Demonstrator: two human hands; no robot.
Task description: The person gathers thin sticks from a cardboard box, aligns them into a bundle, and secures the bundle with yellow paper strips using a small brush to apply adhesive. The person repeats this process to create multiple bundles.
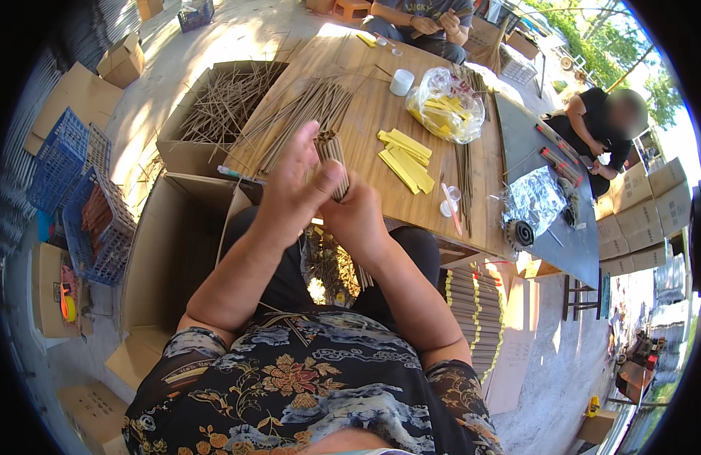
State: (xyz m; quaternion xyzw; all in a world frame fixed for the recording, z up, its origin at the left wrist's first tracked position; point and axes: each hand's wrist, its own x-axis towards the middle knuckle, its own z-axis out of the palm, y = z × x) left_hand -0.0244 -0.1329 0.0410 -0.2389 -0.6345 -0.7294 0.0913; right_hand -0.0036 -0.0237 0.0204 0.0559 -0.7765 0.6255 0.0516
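A bundle of thin brown sticks (pixel 331 152) is held upright between my hands over the near edge of the wooden table (pixel 366 83). My right hand (pixel 356 212) is closed around the bundle; its lower ends show below, above my lap. My left hand (pixel 296 182) is held up beside the bundle with fingers stretched and palm turned toward the sticks, partly covering them. Whether the left palm touches them I cannot tell. Loose brown sticks (pixel 311 106) lie spread just beyond my left hand. To the right of the hands lie flat yellow strips (pixel 403 163).
A clear plastic bag (pixel 445 106) of yellow strips and a white jar (pixel 401 82) stand farther back. Boxes stand left, one holding sticks (pixel 225 102), beside blue crates (pixel 62 163). Yellow-banded bundles (pixel 476 318) lie lower right. Two people work across the tables.
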